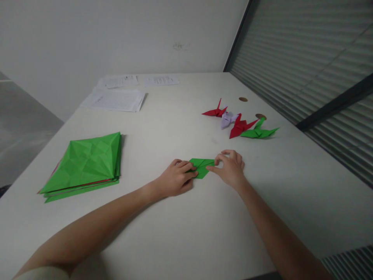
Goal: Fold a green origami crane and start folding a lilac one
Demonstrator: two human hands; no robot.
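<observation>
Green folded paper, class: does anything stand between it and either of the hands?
Nothing visible: the left hand lies on the left end of the green folded paper, and the right hand pinches its right end. The folded cranes lie beyond, clear of both.

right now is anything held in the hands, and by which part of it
Yes, a folded green paper: the right hand pinches its right end between thumb and finger; the left hand has its fingers on the left end.
</observation>
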